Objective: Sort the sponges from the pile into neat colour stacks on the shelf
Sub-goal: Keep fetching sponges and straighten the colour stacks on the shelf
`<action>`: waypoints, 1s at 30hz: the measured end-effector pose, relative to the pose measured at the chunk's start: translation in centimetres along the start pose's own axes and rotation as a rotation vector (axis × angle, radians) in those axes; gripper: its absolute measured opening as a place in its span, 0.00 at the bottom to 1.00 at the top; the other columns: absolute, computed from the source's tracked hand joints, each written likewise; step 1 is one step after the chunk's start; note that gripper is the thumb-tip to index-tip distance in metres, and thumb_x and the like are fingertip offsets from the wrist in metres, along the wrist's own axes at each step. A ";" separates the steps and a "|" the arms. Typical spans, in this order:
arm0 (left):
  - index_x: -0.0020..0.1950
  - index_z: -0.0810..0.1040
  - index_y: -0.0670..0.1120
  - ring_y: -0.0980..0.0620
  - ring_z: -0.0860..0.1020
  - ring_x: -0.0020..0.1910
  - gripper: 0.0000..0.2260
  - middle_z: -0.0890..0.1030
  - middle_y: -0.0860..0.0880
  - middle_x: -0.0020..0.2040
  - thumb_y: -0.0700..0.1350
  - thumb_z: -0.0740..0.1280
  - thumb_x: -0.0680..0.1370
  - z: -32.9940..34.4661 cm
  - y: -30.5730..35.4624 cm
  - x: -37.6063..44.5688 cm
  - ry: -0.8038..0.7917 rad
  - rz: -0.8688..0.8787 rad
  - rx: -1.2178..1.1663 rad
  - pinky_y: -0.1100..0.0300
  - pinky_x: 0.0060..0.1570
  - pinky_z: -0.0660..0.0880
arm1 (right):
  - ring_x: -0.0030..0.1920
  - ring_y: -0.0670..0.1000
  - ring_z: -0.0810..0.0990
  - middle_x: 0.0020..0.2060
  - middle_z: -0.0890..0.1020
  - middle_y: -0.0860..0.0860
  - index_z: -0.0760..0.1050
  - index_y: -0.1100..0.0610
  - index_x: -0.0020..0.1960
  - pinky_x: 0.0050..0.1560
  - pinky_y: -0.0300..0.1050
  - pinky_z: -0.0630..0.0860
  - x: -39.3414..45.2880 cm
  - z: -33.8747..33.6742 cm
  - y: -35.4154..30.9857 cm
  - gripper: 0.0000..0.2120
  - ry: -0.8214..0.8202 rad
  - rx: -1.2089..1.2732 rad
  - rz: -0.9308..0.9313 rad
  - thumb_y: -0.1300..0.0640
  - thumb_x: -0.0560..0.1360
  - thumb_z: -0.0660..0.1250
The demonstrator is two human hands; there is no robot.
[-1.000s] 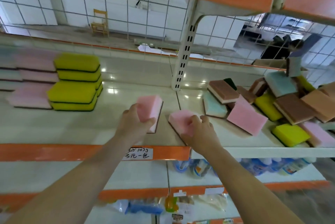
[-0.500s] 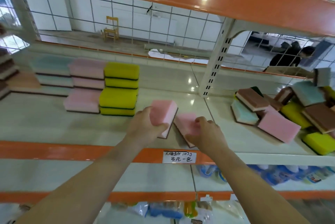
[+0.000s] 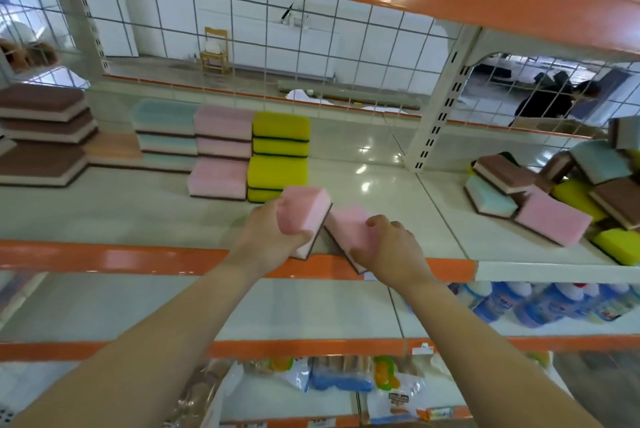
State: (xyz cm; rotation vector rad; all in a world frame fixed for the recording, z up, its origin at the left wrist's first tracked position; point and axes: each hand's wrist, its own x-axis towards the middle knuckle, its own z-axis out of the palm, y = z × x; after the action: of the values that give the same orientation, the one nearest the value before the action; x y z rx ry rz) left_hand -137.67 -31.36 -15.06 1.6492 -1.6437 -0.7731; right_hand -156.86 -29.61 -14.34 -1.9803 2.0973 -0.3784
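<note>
Two pink sponges are in play right now, one per hand, both low in the centre of the frame right over the orange front lip of the shelf (image 3: 145, 256); the left hand (image 3: 268, 237) has its fingers and thumb wrapped round the left pink sponge (image 3: 304, 216), tipped up with the dark scrub side facing down and to the right; the right hand (image 3: 388, 247) is curled over the right pink sponge (image 3: 346, 228), which lies tilted with its long axis running from upper left to lower right, one corner poking out past the shelf edge; so both hands are full, no spare fingers for anything else.

What matters imo is where the pink stack (image 3: 221, 153) sits: up and to the left of both hands, in the middle-left of the frame, jammed between the blue stack (image 3: 166, 134) and the yellow stack (image 3: 278, 155); the left hand is clearly the nearer one, its sponge nearly overlaps the bottom of the yellow stack in the picture, though I can't tell if they actually touch; the pink sponges in the stack lie flat with their long sides running left to right, so I reckon each held one needs turning flat, scrub side down, before it goes on top; left one first, probably, since the right hand would otherwise have to cross over it.

Over in the right of the frame the mixed pile (image 3: 568, 195) has plenty unsorted, including another pink one, so this job looks maybe halfway.
</note>
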 end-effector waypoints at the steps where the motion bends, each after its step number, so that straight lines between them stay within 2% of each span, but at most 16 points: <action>1: 0.72 0.64 0.44 0.48 0.68 0.66 0.33 0.69 0.46 0.69 0.49 0.73 0.71 -0.6 -0.5 -0.3 0.010 -0.005 -0.003 0.60 0.61 0.64 | 0.59 0.58 0.72 0.59 0.73 0.57 0.64 0.56 0.69 0.57 0.46 0.67 -0.2 0.2 -0.5 0.28 -0.008 0.005 -0.005 0.47 0.73 0.67; 11: 0.72 0.64 0.44 0.44 0.69 0.66 0.32 0.70 0.43 0.68 0.49 0.73 0.71 -6.5 -4.8 -1.8 0.074 -0.103 0.100 0.53 0.63 0.67 | 0.60 0.56 0.71 0.59 0.73 0.55 0.65 0.54 0.69 0.57 0.45 0.68 -0.4 1.6 -5.6 0.28 -0.053 0.073 -0.133 0.51 0.71 0.68; 22: 0.72 0.63 0.40 0.44 0.68 0.66 0.32 0.69 0.41 0.68 0.46 0.72 0.72 -10.1 -8.0 -1.6 0.083 -0.242 0.160 0.58 0.62 0.65 | 0.61 0.53 0.70 0.60 0.73 0.52 0.67 0.51 0.68 0.57 0.41 0.67 1.5 1.8 -9.4 0.28 -0.057 0.148 -0.324 0.51 0.69 0.70; 26: 0.72 0.63 0.42 0.43 0.69 0.66 0.33 0.67 0.42 0.69 0.46 0.73 0.72 -10.3 -8.6 -0.4 0.036 -0.258 0.183 0.56 0.60 0.67 | 0.61 0.53 0.71 0.60 0.73 0.52 0.68 0.51 0.67 0.59 0.42 0.68 2.8 1.2 -10.8 0.28 -0.028 0.189 -0.365 0.52 0.68 0.70; 30: 0.72 0.64 0.45 0.45 0.69 0.65 0.32 0.67 0.44 0.69 0.45 0.73 0.71 -10.3 -8.7 0.7 0.008 -0.273 0.177 0.60 0.54 0.66 | 0.61 0.54 0.71 0.61 0.73 0.53 0.68 0.54 0.68 0.61 0.44 0.68 4.7 0.2 -11.4 0.28 -0.026 0.137 -0.414 0.52 0.70 0.70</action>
State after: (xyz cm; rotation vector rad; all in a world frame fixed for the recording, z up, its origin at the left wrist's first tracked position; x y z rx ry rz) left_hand -124.18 -31.74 -15.90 2.0288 -1.5361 -0.7677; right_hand -146.39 -34.92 -10.60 -2.3114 1.5875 -0.5477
